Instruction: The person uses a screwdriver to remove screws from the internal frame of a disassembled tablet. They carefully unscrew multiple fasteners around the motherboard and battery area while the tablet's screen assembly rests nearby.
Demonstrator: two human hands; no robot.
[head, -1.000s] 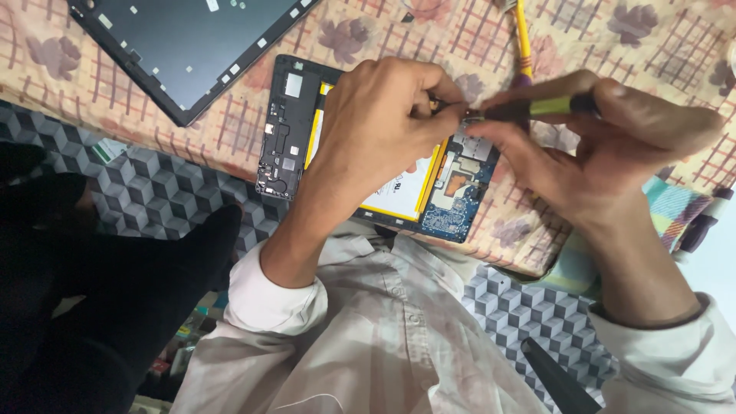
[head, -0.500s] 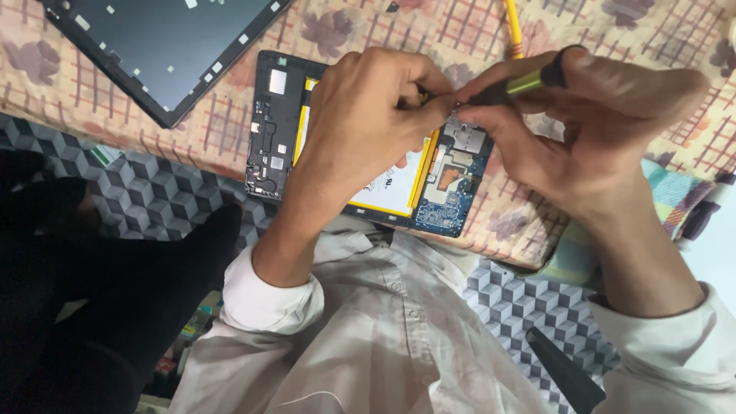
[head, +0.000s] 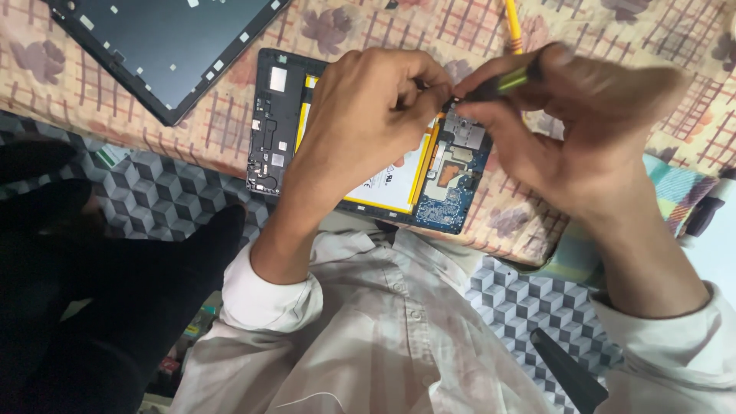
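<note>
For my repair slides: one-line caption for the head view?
Left hand steadies an opened tablet while the right hand holds a green-handled screwdriver over its circuit board.

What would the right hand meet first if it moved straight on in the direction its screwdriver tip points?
Probably the left hand: the right hand aims its screwdriver leftward at the left fingertips, though depth is unclear.

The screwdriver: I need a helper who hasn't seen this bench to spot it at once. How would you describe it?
Start at the opened tablet lying on the floral checked cloth, its blue circuit board exposed. Above the board, the right hand pinches a slim screwdriver whose tip meets the left hand. Its green-and-black handle sets it apart from the yellow tool lying behind it.
</note>
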